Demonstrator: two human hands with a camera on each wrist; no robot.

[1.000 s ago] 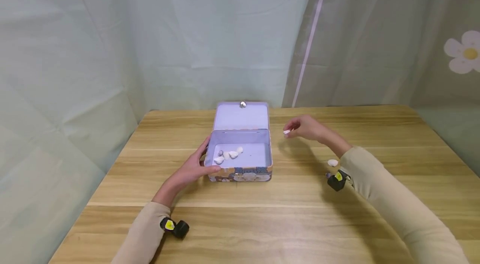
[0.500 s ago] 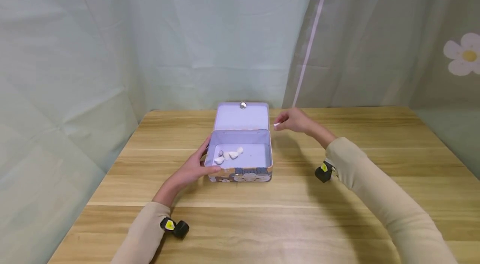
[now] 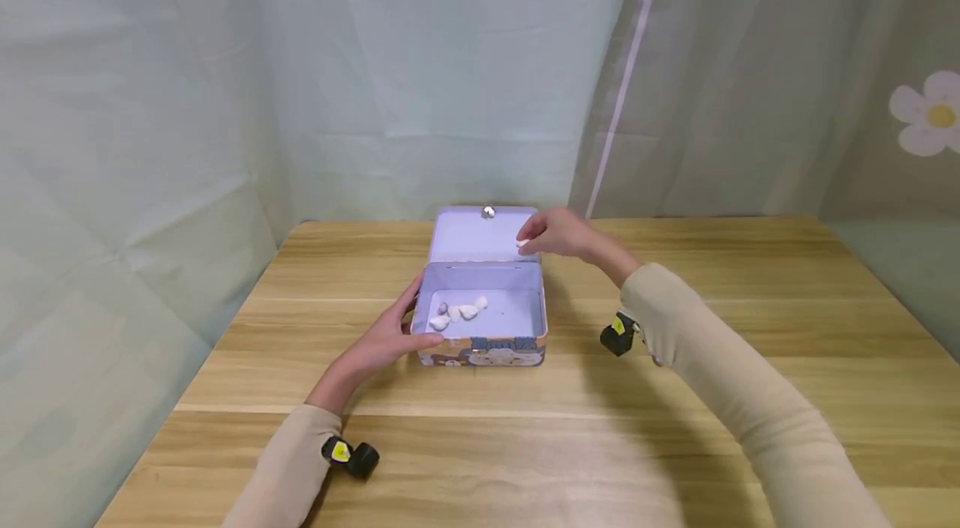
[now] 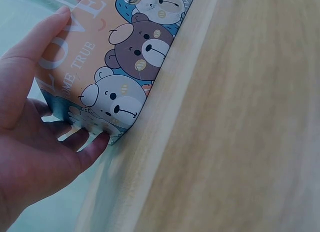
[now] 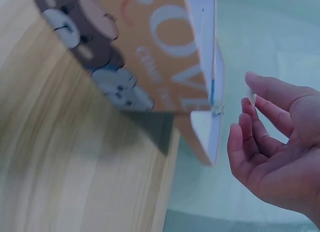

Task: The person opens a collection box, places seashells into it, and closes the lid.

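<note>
The right hand (image 3: 558,233) hangs over the far right corner of the open tin (image 3: 480,313), pinching a small white pebble (image 3: 522,243) between thumb and fingertip – the other fingers only loosely curled. From that hand the tin's open bottom lies at about seven o'clock and lower down, with a little heap of white pebbles (image 3: 457,311) gathered toward its left side. The tin's long axis runs nine to three across the bench (image 3: 675,428); its lid (image 3: 483,232) stands back at twelve. The left hand (image 3: 390,336) grips the tin's near left corner, thumb along the front wall (the wrist view shows the bear print under it) and fingers on the left side. So the right hand is the nearer one to the opening. Pale green curtains (image 3: 225,78) close in the wooden bench on all sides.
</note>
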